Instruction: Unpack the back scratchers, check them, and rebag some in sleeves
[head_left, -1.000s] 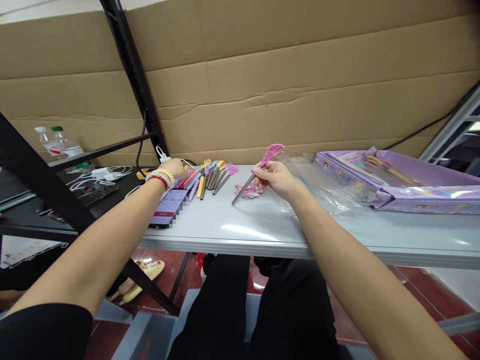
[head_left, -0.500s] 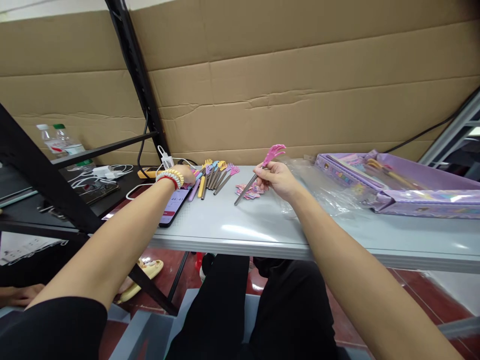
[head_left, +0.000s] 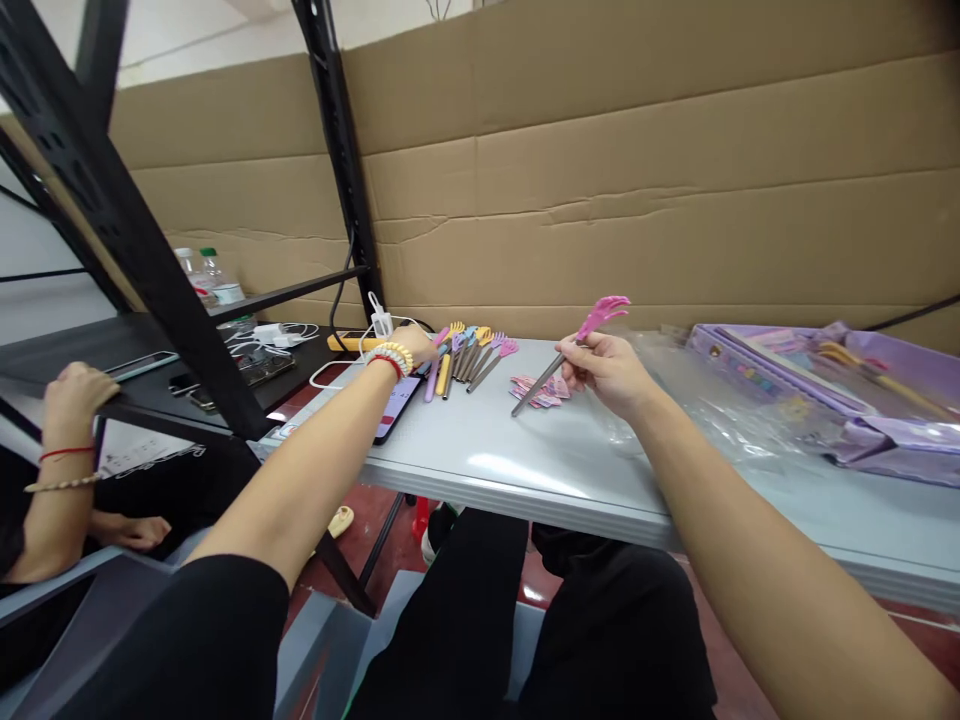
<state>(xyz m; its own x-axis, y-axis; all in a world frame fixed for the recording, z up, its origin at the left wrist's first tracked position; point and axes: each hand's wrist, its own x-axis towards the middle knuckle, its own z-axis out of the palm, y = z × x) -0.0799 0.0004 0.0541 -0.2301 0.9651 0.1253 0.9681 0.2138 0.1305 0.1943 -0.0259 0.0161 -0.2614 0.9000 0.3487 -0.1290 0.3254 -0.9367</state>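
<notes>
My right hand (head_left: 606, 372) is closed on a back scratcher (head_left: 600, 315) with a pink hand-shaped head and a metal rod. The rod slants down to the left over a small heap of pink printed paper pieces (head_left: 551, 392). My left hand (head_left: 416, 347), wearing beaded bracelets, reaches over the phone (head_left: 397, 405) to the left edge of a row of back scratchers (head_left: 469, 360). Those have yellow, blue, purple and pink heads, some with coloured handles. The left fingertips are hidden behind the hand, so their grip does not show.
Clear plastic wrapping (head_left: 720, 400) and an open purple box (head_left: 900, 450) lie on the right of the grey table (head_left: 465, 440). A black shelf frame (head_left: 150, 220) stands left, with cables and bottles (head_left: 217, 280). Another person's hand (head_left: 79, 390) rests on the black shelf.
The view has turned left, so the table things appear further right and another person's arm shows. My right hand still holds the pink back scratcher; my left stays beside the row.
</notes>
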